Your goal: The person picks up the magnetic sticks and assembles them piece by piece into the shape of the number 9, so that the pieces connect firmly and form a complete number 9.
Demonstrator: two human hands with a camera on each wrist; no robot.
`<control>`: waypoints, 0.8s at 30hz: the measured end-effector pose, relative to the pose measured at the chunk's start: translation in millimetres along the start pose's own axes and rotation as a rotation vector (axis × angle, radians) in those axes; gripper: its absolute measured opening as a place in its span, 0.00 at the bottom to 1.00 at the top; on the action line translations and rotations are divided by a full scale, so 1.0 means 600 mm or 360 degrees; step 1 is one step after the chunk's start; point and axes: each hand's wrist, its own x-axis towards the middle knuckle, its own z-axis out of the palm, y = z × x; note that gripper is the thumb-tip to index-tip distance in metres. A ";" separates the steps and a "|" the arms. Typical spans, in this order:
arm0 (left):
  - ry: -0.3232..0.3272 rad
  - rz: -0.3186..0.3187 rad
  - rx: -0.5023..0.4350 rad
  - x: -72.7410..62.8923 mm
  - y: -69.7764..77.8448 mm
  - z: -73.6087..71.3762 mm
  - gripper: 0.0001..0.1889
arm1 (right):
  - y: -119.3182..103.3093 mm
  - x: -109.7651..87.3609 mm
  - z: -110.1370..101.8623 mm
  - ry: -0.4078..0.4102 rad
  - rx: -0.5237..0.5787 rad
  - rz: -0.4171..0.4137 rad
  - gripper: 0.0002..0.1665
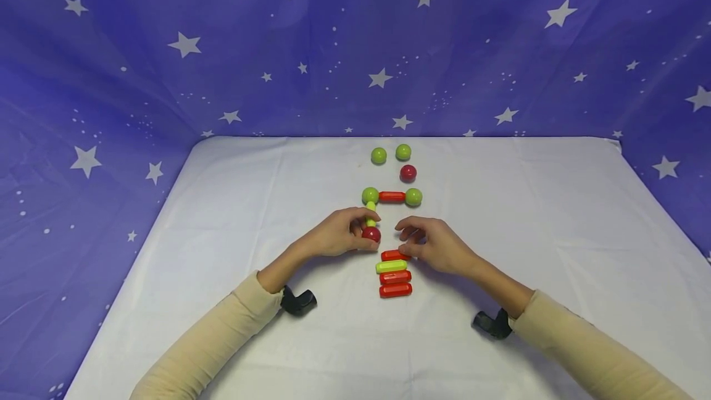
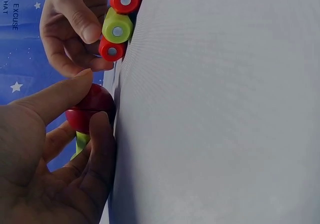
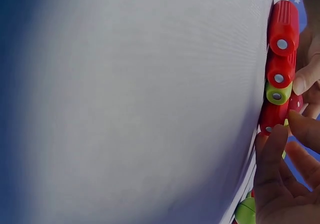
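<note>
My left hand [image 1: 340, 231] grips a dark red ball [image 1: 371, 236] between thumb and fingers, plain in the left wrist view too. From that ball a yellow-green rod [image 1: 371, 207] runs up to a green ball [image 1: 370, 195], partly covered by the fingers. A red rod [image 1: 392, 196] joins this green ball to another green ball [image 1: 413, 197]. My right hand [image 1: 439, 244] reaches the right end of the topmost loose red rod [image 1: 393, 255], thumb tip overlapping it, fingers loosely bent and apart from the thumb. In the right wrist view, fingertips [image 3: 274, 134] are right at the rod's end.
Below that rod lie a yellow-green rod [image 1: 391, 266] and two red rods [image 1: 395, 290] in a stack-like row. Farther back are two loose green balls [image 1: 379, 155] and a red ball [image 1: 408, 173]. White cloth [image 1: 500, 202] covers the table; a starry blue curtain [image 1: 355, 36] stands behind.
</note>
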 end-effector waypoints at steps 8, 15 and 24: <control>0.0006 -0.0016 0.0023 -0.001 -0.003 0.001 0.26 | 0.001 0.000 0.005 -0.0044 0.0002 -0.0055 0.19; 0.0024 0.0013 0.0011 -0.002 -0.001 -0.002 0.27 | 0.010 0.003 -0.006 0.0005 -0.0075 -0.0018 0.17; -0.0005 -0.0010 -0.0013 -0.001 -0.003 -0.001 0.26 | 0.024 -0.004 -0.028 -0.0049 -0.0057 -0.0034 0.17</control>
